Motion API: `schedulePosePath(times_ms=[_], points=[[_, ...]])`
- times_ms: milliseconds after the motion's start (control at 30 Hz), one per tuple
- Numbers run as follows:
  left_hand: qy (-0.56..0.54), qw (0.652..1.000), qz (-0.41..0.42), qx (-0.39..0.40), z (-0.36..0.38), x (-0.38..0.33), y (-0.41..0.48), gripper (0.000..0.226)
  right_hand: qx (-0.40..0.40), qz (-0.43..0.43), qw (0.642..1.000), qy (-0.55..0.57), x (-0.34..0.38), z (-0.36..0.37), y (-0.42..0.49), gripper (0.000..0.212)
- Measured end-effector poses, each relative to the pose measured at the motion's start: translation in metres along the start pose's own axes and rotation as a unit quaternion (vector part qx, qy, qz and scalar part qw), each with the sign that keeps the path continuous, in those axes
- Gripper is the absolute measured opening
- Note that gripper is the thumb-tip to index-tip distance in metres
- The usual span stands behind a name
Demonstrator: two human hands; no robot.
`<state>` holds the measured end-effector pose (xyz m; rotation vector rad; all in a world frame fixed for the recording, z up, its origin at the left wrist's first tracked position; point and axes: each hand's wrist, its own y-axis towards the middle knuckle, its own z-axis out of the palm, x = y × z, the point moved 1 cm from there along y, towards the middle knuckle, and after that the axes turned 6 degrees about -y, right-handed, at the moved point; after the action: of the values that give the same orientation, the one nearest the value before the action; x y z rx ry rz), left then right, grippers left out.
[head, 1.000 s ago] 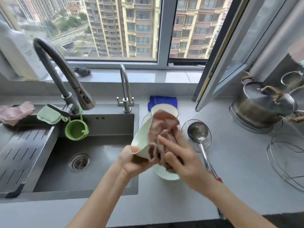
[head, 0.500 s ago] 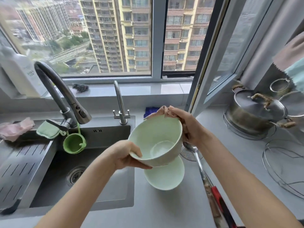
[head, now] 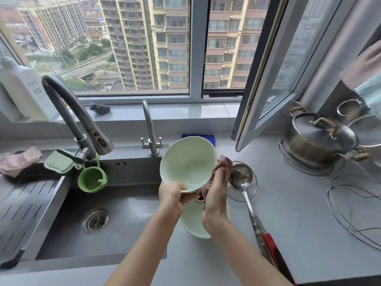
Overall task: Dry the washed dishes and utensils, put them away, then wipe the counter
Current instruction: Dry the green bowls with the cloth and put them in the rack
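Since half a sec ago the right grip point(head: 216, 195) has dropped from the far rim of the bowl point(head: 188, 164) to its right flank. The bowl has tipped steeper, mouth now facing the camera.

Bowl: pale green, glossy, round, deep, w/ a smooth inside. It's held in the air over the worktop point(head: 299, 213), just right of the steel sink point(head: 123, 213).

Cloth point(head: 221, 168): dusty pink, soft, bunched into folds, pressed to the bowl's outer right wall.

Left grip point(head: 172, 194): bare hand, fingers curled under the low rim, thumb hooked over the edge, clamped on the bowl. Right grip: bare hand w/ its back to the camera, fingers wrapped round the cloth.

Second bowl point(head: 193, 221), same green glaze, sits on the matte grey worktop below both wrists, partly hidden. Just right of it a polished steel ladle point(head: 241, 176) lies across a round wire skimmer point(head: 250, 190). A lidded steel pot point(head: 317, 141) w/ rope-wound handles stands far right.
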<state>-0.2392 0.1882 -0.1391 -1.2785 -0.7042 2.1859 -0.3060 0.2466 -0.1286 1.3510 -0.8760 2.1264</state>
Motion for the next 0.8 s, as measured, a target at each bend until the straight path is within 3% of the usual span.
schedulePosePath(times_ms=[100, 200, 267, 367, 467, 500, 567, 667, 733, 800], points=[[0.061, 0.995, 0.072, 0.016, -0.001, -0.005, -0.005, 0.058, 0.006, -0.058, 0.998, -0.002, 0.005, -0.01, 0.009, 0.028], [0.185, 0.975, 0.116, 0.049, -0.01, -0.022, -0.019, 0.059, 0.062, -0.18, 0.962, -0.197, 0.024, -0.031, 0.026, 0.044], [0.274, 0.947, 0.14, 0.091, -0.011, -0.034, -0.032, 0.056, 0.094, -0.228, 0.897, -0.366, 0.04, -0.039, 0.036, 0.068], [0.434, 0.876, 0.133, 0.16, -0.005, -0.043, -0.046, 0.053, 0.166, -0.215, 0.799, -0.536, 0.064, -0.033, 0.045, 0.088], [0.572, 0.791, 0.042, 0.212, 0.005, -0.044, -0.046, 0.049, 0.273, -0.211, 0.672, -0.656, 0.075, -0.019, 0.049, 0.069], [0.603, 0.768, 0.012, 0.217, 0.007, -0.046, -0.042, 0.05, 0.293, -0.206, 0.656, -0.664, 0.075, -0.014, 0.049, 0.051], [0.61, 0.76, -0.021, 0.222, 0.009, -0.053, -0.034, 0.049, 0.285, -0.203, 0.677, -0.648, 0.075, -0.01, 0.048, 0.028], [0.539, 0.808, -0.005, 0.24, -0.001, -0.059, -0.032, 0.033, 0.186, -0.204, 0.732, -0.623, 0.072, -0.02, 0.056, 0.024], [0.424, 0.87, 0.005, 0.252, -0.014, -0.043, -0.034, 0.044, 0.094, -0.162, 0.812, -0.553, 0.07, -0.03, 0.058, 0.027], [0.235, 0.942, 0.065, 0.229, -0.015, -0.018, -0.04, 0.057, 0.04, -0.104, 0.879, -0.464, 0.063, -0.034, 0.057, 0.026]])
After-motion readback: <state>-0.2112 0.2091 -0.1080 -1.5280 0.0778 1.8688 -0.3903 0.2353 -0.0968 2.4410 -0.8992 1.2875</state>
